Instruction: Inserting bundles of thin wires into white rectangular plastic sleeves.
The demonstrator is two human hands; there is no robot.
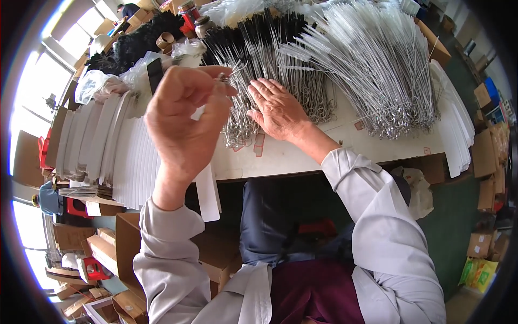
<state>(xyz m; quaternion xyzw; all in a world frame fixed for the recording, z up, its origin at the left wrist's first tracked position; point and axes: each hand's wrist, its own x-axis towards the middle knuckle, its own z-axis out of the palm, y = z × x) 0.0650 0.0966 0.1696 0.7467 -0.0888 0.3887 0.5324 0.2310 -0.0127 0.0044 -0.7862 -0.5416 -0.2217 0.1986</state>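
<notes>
Left hand (186, 116) pinches a thin wire brush (229, 73) above the bench.
Right hand (278, 108) lies spread on the black brush pile (259, 81), handles toward the near edge.

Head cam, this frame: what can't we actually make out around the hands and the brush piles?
- Left hand: its pinch holds thin wire brush ends; how many is too small to tell, fingers cover them.
- Right hand: palm down on the black-bristle brushes; whatever is under it is hidden.
- White-bristle brushes: tips cut off by the top edge.
- White card stacks: count blurred by fisheye.
</notes>
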